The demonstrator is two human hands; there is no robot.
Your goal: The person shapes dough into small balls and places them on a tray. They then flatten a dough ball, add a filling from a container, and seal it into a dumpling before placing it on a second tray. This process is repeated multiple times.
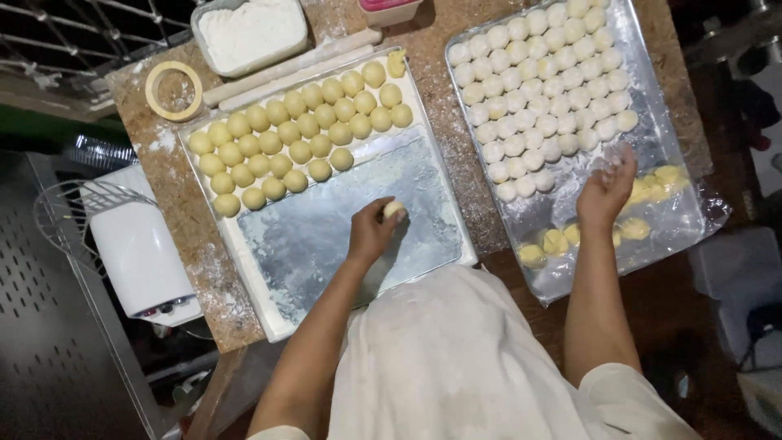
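A dough ball (394, 209) is pinched by the left hand (373, 232) over a floured tray (326, 236) of yellow balls (297, 138); the right hand (604, 194), loosely spread, is held over a foil tray (668, 138) of white balls (546, 90).

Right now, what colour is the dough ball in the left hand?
Pale yellow dough ball, pinched by the left hand; head view.

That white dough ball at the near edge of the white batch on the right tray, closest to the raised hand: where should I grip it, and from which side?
Pinch the white dough ball across its round sides from above, coming in from the near side beside the right hand. Neighbours pack it behind and to the left; the tray in front looks open.
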